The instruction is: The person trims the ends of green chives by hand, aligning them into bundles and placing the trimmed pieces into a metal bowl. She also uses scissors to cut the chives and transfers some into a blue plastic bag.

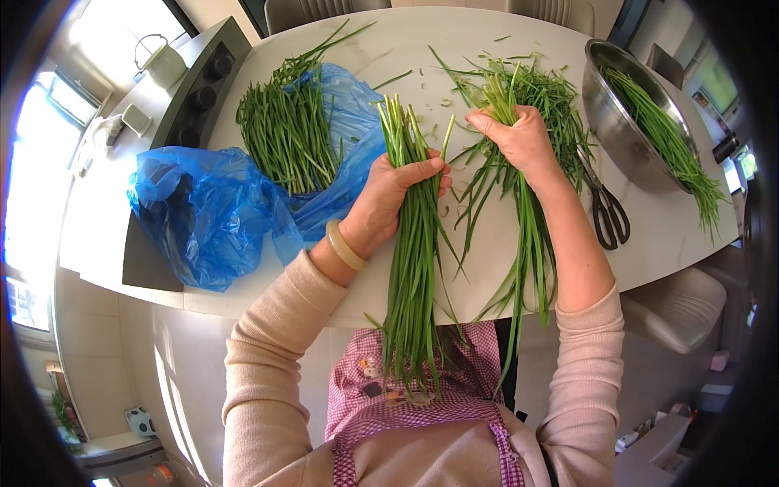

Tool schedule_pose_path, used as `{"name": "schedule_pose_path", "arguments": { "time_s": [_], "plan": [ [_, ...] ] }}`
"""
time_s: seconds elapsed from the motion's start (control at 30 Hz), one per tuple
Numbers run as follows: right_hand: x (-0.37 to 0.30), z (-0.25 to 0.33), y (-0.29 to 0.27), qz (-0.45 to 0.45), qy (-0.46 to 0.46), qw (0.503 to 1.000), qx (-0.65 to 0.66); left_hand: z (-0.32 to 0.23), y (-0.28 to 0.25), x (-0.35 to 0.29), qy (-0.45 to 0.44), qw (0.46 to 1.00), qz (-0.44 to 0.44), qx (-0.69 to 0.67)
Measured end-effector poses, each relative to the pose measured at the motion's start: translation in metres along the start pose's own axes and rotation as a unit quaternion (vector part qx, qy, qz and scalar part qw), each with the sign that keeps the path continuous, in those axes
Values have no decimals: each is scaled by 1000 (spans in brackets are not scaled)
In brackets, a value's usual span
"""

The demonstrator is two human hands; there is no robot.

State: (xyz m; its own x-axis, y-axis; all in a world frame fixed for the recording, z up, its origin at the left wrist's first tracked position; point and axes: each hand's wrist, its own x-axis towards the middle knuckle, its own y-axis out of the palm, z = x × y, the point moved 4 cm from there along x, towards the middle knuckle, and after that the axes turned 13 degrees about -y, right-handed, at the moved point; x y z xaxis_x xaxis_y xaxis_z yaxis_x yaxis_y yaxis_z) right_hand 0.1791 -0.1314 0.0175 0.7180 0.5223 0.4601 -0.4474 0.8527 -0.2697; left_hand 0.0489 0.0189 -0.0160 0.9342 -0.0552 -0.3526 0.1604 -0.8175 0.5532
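Observation:
My left hand (395, 195), with a pale bangle on its wrist, is closed round a thick bunch of garlic chives (415, 284). The pale stem ends point up and away, and the green leaves hang past the table's near edge. My right hand (521, 140) grips a smaller bunch of chives (531, 235) near its stem ends, its leaves trailing toward me. Beneath and beyond that hand lies a loose heap of chives and trimmings (560, 101). Black-handled scissors (608, 213) rest right of it, their blades partly under leaves.
A blue plastic bag (215, 215) lies at left, with a pile of chives (288, 134) on it. At right, a steel bowl (596, 69) holds more chives (657, 122) hanging over its rim. Scraps dot the white table (454, 36). A dark panel with knobs (195, 97) borders its left side.

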Motion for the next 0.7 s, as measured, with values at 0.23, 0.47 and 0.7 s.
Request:
{"name": "schedule_pose_path", "arguments": {
  "time_s": [0.23,0.47,0.7],
  "plan": [
    [-4,10,7,8,82,996,27,-1,0,-3,10,1000,-28,-3],
    [-16,7,35,33,120,982,144,0,5,-3,6,999,-32,22],
    [-16,31,41,114,7,992,44,4,6,0,67,990,-45,113]
  ]
}}
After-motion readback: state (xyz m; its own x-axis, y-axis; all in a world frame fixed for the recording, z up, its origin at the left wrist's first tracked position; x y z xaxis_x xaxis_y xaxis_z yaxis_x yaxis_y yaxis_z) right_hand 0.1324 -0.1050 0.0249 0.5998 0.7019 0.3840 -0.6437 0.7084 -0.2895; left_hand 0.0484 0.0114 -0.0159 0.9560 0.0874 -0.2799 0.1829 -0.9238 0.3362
